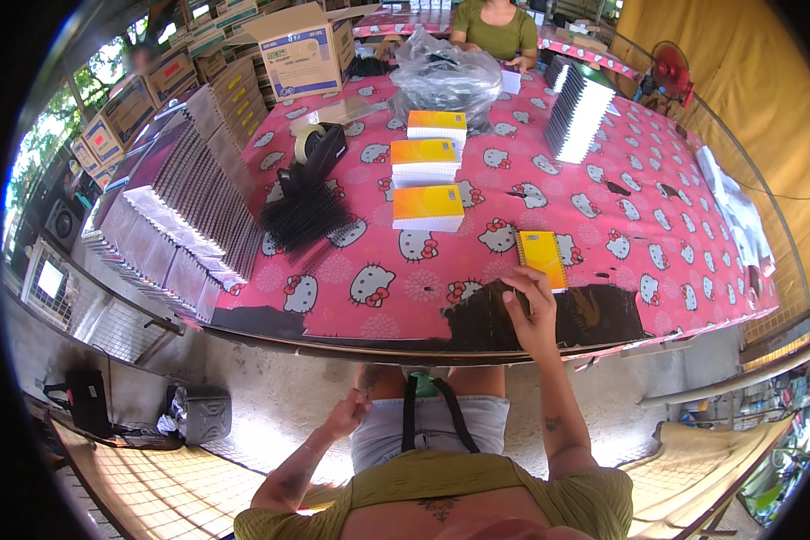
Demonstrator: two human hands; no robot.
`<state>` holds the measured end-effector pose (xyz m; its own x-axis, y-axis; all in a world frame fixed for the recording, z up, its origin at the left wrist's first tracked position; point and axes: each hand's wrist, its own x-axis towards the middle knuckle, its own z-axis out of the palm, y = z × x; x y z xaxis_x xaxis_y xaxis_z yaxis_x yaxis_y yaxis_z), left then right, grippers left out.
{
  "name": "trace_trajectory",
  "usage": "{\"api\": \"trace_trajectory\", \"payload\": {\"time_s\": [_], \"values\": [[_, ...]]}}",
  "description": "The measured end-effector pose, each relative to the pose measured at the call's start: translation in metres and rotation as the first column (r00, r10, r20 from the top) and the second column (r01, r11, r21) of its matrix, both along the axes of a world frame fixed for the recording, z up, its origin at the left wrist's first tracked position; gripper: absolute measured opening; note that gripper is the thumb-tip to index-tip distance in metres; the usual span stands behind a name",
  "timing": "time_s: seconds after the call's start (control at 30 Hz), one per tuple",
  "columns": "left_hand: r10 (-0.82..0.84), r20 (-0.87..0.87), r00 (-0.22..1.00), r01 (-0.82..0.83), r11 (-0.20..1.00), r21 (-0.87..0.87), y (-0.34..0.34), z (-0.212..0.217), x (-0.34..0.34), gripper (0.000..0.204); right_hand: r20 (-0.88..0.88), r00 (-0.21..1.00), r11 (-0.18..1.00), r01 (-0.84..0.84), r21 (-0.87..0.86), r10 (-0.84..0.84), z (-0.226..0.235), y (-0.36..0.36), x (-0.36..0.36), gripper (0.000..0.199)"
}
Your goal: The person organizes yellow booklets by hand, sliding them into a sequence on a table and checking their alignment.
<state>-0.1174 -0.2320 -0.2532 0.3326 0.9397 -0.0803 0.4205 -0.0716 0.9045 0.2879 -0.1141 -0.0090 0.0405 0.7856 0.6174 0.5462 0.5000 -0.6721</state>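
Note:
A yellow spiral notebook (pixel 540 256) lies near the table's front edge, its binding along the left side. My right hand (pixel 533 301) is at its lower end, fingers loosely bent and apart. Whether the fingertips touch the cover I cannot tell. Beside my thigh, below the table edge, my left hand (pixel 348 414) is closed, and what it holds, if anything, is hidden. Three stacks of yellow-orange notebooks stand in a row left of centre, the nearest stack (pixel 428 207) among them. Left of these lies a pile of black binding coils (pixel 306 216).
A black tape dispenser (pixel 319 153) stands behind the coils. Tall piles of spiral notebooks (pixel 184 198) fill the left side. Behind are an opened carton (pixel 301 54), a clear plastic bag (pixel 445 76) and an upright notebook stack (pixel 580 117). Another person (pixel 495 36) sits across the pink table (pixel 369 315).

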Motion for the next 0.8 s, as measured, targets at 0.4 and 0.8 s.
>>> {"api": "trace_trajectory", "payload": {"time_s": [0.4,0.8], "values": [[-0.293,-0.617,0.730,0.391,0.920,0.026,0.044,0.113,0.039,0.018,0.144,0.968,0.974,-0.185,-0.126,0.203,-0.030,-0.016,-0.047,0.027],[0.265,-0.333,0.905,0.220,0.377,0.900,0.297,0.223,0.146,0.025,0.195,0.968,0.983,-0.139,-0.119,0.160,-0.043,-0.018,-0.053,0.026]]}}
